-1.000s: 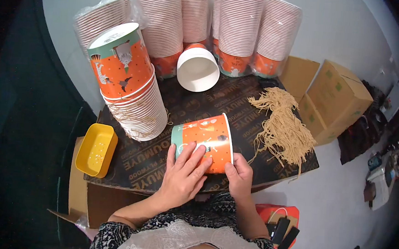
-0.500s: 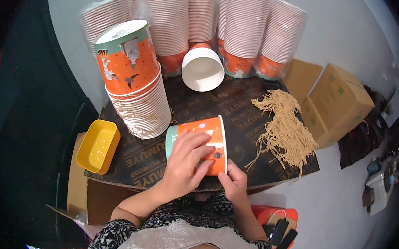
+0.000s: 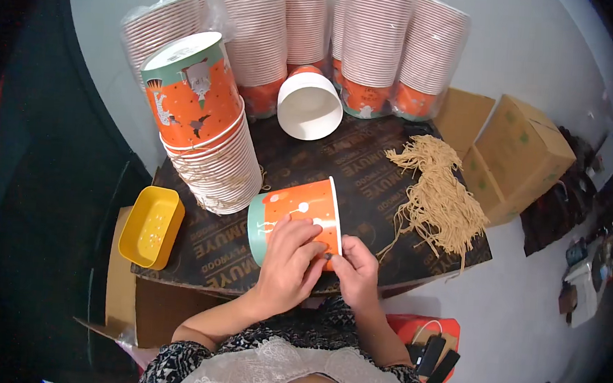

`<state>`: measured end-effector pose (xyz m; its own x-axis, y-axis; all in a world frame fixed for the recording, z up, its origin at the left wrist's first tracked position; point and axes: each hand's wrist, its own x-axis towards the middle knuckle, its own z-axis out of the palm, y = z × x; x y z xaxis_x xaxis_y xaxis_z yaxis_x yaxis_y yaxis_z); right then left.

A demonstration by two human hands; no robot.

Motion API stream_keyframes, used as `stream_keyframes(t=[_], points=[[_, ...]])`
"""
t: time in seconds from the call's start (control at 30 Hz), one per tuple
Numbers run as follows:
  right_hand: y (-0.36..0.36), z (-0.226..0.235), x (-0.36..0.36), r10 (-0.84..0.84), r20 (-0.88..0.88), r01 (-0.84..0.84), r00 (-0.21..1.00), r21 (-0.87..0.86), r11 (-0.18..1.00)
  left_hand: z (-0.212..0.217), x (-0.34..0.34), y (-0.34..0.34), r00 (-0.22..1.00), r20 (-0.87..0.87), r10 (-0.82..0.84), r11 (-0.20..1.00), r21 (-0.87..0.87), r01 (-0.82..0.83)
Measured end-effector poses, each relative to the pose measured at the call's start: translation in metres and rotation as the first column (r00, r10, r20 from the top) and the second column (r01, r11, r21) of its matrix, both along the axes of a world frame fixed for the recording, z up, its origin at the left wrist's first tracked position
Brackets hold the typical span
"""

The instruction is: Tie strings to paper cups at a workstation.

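An orange paper bucket [image 3: 313, 200] with a green band and white rim lies on its side at the table's near edge. Its rim points right. My left hand [image 3: 290, 257] lies over its side, fingers slightly bent and pressed on the printed wall. With thumb and fingers closed, my right hand [image 3: 356, 268] pinches the bucket at its rim on the near side. Whether anything thin is between those fingertips is hidden. To the right rests a bundle of tan strings [image 3: 443, 200].
A tall upside-down stack of similar buckets [image 3: 213, 161], strings around its rims, stands left. Beside it is a yellow tray [image 3: 151, 228] holding small pale bits. A white-lined bucket [image 3: 310, 107] lies behind, before plastic-wrapped stacks [image 3: 375, 38]. Cardboard boxes [image 3: 527, 149] stand right.
The bucket has shifted slightly left and rolled toward me, so its print sits differently. My right hand has moved up along the rim, while the left hand stays on the side.
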<state>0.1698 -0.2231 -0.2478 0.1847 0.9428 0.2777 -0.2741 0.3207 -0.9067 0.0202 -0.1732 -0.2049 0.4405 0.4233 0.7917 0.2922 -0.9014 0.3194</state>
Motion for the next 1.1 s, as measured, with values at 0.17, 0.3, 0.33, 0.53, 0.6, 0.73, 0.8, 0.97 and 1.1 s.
stream_keyframes(t=[0.17, 0.3, 0.33, 0.53, 0.6, 0.73, 0.8, 0.97, 1.1], points=[[0.000, -0.007, -0.004, -0.125, 0.368, 0.076, 0.922, 0.144, 0.987, 0.001, -0.015, -0.006, 0.994, 0.111, -0.002, 1.000, -0.029, 0.006], [0.005, -0.007, -0.006, -0.350, 0.530, 0.074, 0.772, 0.472, 0.878, 0.009, -0.036, 0.013, 0.973, 0.198, 0.121, 0.992, -0.047, -0.114], [0.005, -0.008, -0.004, -0.353, 0.530, 0.077, 0.772, 0.472, 0.878, 0.009, -0.041, 0.021, 0.972, 0.181, 0.148, 0.984, -0.121, -0.128], [0.005, -0.010, 0.007, -0.482, 0.758, -0.027, 0.439, 0.548, 0.836, 0.031, -0.070, 0.064, 0.995, -0.096, 0.026, 0.971, -0.236, -0.048], [0.008, -0.013, 0.016, -0.448, 0.827, -0.052, 0.339, 0.492, 0.869, 0.035, -0.067, 0.071, 0.968, -0.251, -0.030, 0.983, -0.182, -0.017], [0.014, -0.018, 0.035, -0.301, 0.922, -0.100, 0.244, 0.333, 0.938, 0.032, -0.047, 0.051, 0.894, -0.446, 0.035, 0.996, -0.058, -0.068], [0.015, -0.014, 0.040, -0.241, 0.907, -0.066, 0.346, 0.279, 0.958, 0.019, -0.041, 0.039, 0.920, -0.387, 0.067, 0.997, -0.007, -0.076], [0.009, 0.001, 0.023, -0.057, 0.121, 0.061, 0.991, -0.029, 0.998, -0.004, -0.033, 0.023, 0.947, -0.294, 0.127, 0.992, 0.063, -0.114], [0.017, -0.003, 0.013, -0.034, -0.108, 0.035, 0.994, 0.006, 0.999, -0.008, -0.028, 0.009, 0.958, -0.247, 0.146, 0.989, 0.056, -0.136]])
